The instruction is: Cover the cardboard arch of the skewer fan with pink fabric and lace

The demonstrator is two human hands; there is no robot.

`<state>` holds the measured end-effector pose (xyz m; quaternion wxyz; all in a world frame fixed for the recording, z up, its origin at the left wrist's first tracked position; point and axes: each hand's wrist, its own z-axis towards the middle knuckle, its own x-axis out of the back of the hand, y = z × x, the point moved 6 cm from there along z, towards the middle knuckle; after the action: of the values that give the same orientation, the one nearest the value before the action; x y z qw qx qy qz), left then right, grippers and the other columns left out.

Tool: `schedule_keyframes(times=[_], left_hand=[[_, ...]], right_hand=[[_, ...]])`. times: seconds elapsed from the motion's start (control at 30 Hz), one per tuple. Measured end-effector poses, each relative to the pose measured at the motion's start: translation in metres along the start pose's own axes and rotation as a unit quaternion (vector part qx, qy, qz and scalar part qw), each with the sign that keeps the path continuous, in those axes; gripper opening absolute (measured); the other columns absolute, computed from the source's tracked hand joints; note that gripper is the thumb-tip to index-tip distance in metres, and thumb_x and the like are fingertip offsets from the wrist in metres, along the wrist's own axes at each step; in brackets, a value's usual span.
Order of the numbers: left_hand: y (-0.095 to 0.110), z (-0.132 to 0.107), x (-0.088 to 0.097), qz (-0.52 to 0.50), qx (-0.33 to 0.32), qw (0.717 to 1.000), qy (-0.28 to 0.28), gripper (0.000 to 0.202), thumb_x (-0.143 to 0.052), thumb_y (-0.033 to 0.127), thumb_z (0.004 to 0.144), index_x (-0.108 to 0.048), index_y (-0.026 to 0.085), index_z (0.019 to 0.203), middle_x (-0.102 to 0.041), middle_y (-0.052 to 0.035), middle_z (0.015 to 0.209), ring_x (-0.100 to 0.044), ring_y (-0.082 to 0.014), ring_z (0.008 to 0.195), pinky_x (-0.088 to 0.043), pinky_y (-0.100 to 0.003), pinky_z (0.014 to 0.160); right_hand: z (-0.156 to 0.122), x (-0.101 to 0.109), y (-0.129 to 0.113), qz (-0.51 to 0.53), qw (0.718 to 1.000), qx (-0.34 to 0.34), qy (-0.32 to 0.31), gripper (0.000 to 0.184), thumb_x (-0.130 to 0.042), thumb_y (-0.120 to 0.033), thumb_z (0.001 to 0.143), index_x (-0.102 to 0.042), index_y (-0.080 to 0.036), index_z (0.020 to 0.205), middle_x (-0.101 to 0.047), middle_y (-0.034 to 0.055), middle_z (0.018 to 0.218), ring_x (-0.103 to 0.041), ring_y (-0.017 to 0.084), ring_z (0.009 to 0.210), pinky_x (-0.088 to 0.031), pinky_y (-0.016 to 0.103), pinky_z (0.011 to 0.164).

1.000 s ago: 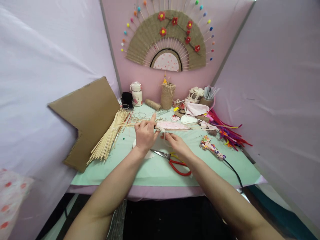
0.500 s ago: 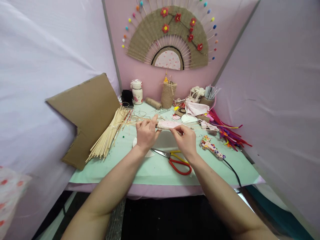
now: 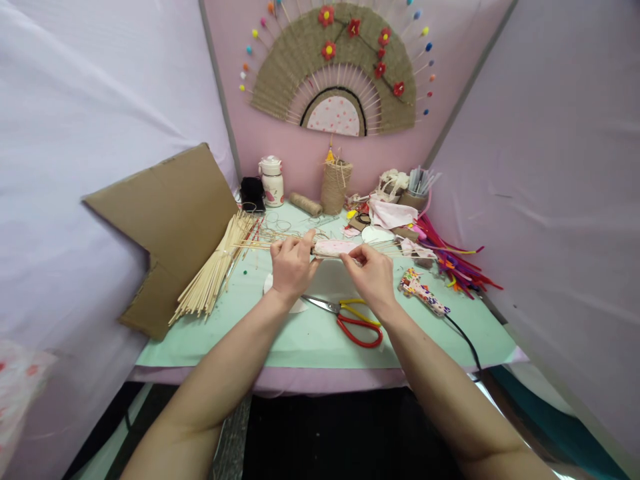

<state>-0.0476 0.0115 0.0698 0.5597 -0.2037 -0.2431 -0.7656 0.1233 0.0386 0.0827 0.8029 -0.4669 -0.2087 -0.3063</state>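
Note:
Above the middle of the table, both hands hold a pale pink cloth-covered piece [image 3: 334, 249] with thin sticks reaching out to either side. My left hand [image 3: 293, 268] is closed round its left end, thumb pointing up. At its right end my right hand [image 3: 371, 272] pinches the lower edge between thumb and fingers. Part of the piece is hidden behind the fingers. Below the hands lie scissors [image 3: 361, 331] with one red and one yellow handle loop, blades pointing left. A white paper piece [image 3: 299, 307] is partly under the left wrist.
On the left are a bundle of thin sticks [image 3: 213, 273] and a folded cardboard sheet [image 3: 170, 220]. A patterned glue gun [image 3: 425, 295] with a black cord and pipe cleaners [image 3: 457, 267] lie right. Behind stand a twine spool [image 3: 336, 188] and a white bottle [image 3: 273, 183].
The view has shifted slightly, so the background sits a little higher and further left. Both hands keep nearly the same hold on the cloth-covered piece.

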Motion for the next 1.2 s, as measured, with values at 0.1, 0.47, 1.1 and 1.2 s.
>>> schedule_keyframes(times=[0.1, 0.47, 1.1, 1.2], left_hand=[[0.001, 0.000, 0.000, -0.001, 0.006, 1.000, -0.005, 0.051, -0.064, 0.035, 0.086, -0.052, 0.017, 0.132, -0.075, -0.0083, 0.093, -0.059, -0.0257, 0.090, -0.029, -0.039, 0.082], [-0.002, 0.000, 0.000, -0.007, -0.003, 1.000, -0.011, 0.045, -0.064, 0.032, 0.086, -0.053, 0.017, 0.128, -0.075, -0.0083, 0.097, -0.059, -0.0252, 0.094, -0.029, -0.039, 0.084], [-0.002, 0.001, 0.004, 0.008, -0.016, 1.000, 0.018, 0.034, -0.061, 0.032, 0.088, -0.056, 0.018, 0.118, -0.072, -0.0062, 0.092, -0.060, -0.0235, 0.089, -0.030, -0.038, 0.081], [-0.002, 0.001, 0.004, 0.005, -0.013, 1.000, 0.015, 0.034, -0.062, 0.031, 0.088, -0.056, 0.018, 0.119, -0.072, -0.0059, 0.091, -0.060, -0.0235, 0.088, -0.029, -0.038, 0.081]], right_hand=[[0.002, 0.000, 0.002, -0.005, 1.000, -0.010, -0.009, 0.021, -0.061, -0.041, 0.079, -0.062, -0.023, 0.069, -0.067, 0.0017, 0.067, -0.060, 0.020, 0.068, -0.038, 0.032, 0.070], [0.016, 0.003, 0.009, -0.020, 0.998, -0.010, -0.054, 0.019, -0.065, -0.041, 0.078, -0.062, -0.022, 0.076, -0.067, -0.0005, 0.070, -0.061, 0.019, 0.070, -0.035, 0.034, 0.077], [0.040, 0.042, 0.057, -0.109, 0.991, -0.023, -0.070, 0.019, -0.063, -0.033, 0.078, -0.056, -0.022, 0.091, -0.070, 0.0025, 0.082, -0.061, 0.024, 0.084, -0.033, 0.040, 0.081], [0.041, 0.041, 0.057, -0.182, 0.983, 0.008, -0.034, 0.016, -0.060, -0.030, 0.079, -0.059, -0.021, 0.091, -0.069, 0.0087, 0.092, -0.057, 0.029, 0.095, -0.033, 0.044, 0.083]])
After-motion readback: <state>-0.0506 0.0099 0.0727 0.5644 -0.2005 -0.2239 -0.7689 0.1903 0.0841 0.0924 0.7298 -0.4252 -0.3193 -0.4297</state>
